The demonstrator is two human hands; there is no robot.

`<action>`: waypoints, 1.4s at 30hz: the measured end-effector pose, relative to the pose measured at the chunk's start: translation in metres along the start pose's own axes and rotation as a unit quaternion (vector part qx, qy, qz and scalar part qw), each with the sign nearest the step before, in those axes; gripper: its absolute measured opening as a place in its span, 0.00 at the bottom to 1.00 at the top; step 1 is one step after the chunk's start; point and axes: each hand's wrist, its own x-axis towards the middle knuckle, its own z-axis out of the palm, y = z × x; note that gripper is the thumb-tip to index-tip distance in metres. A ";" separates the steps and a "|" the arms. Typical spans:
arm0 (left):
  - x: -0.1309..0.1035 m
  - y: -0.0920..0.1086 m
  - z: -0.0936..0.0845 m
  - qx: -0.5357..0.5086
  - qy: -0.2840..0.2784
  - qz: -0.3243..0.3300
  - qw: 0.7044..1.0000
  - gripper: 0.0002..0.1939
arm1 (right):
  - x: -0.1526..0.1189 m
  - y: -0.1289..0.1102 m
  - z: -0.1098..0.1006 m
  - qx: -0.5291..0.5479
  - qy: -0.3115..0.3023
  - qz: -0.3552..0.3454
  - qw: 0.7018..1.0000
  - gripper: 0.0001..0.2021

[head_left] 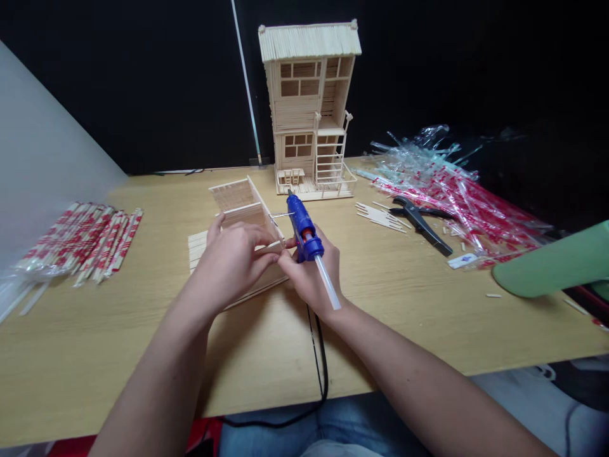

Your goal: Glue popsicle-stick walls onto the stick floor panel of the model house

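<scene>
In the head view a blue hot glue gun points away from me, with a clear glue stick out of its back end. My right hand is closed around it; its thumb and a fingertip reach the model's edge. My left hand is closed, pinching a short wooden stick against a small open model made of thin sticks. The model lies on the table, its lower part hidden behind my left hand. Flat rows of sticks show left of that hand.
A two-storey stick house stands at the back. Wrapped chopsticks lie left. At right are black-handled cutters, loose sticks, a heap of red-and-clear wrappers and a green cylinder. A black cord hangs over the front edge.
</scene>
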 end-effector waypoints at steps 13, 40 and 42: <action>-0.005 0.010 0.000 0.066 -0.001 -0.061 0.996 0.12 | -0.024 -0.018 -0.056 0.162 -0.075 0.155 0.972 0.18; -0.014 0.005 0.010 0.026 0.071 -0.050 0.996 0.11 | -0.048 -0.008 -0.055 0.232 -0.130 0.238 0.934 0.26; -0.014 0.005 0.010 0.030 0.077 -0.052 0.995 0.11 | -0.047 -0.009 -0.053 0.230 -0.124 0.239 0.935 0.26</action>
